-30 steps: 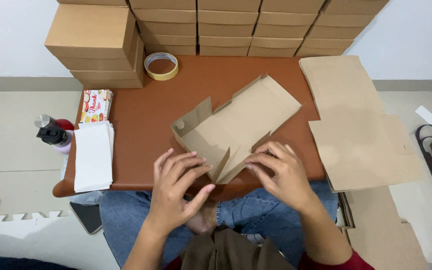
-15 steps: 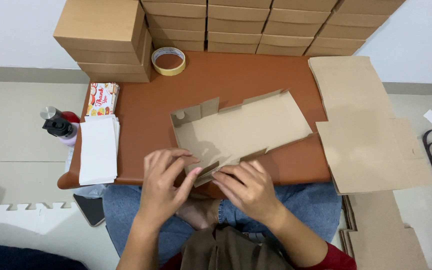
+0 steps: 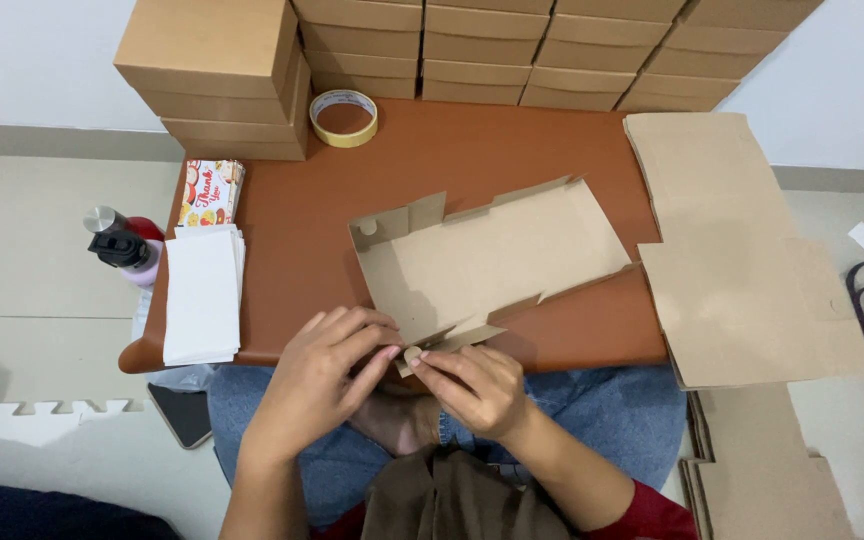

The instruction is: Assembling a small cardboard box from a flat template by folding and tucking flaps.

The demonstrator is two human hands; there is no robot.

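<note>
Two hands pinch a flap on the near edge of a half-folded box.

The left hand (image 3: 327,375) and right hand (image 3: 472,385) meet at the table's (image 3: 472,140) near edge, fingertips squeezing the box's (image 3: 497,260) small flap. The box lies open in the middle. Tape (image 3: 343,117) sits far left, by stacked boxes (image 3: 214,75). White papers (image 3: 200,295) lie left, flat cardboard (image 3: 742,260) right.

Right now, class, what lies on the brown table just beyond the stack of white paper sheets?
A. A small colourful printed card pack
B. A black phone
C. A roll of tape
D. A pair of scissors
A: the colourful card pack sits at the far end of the white paper stack, while the tape roll lies further right near the stacked boxes.
</note>
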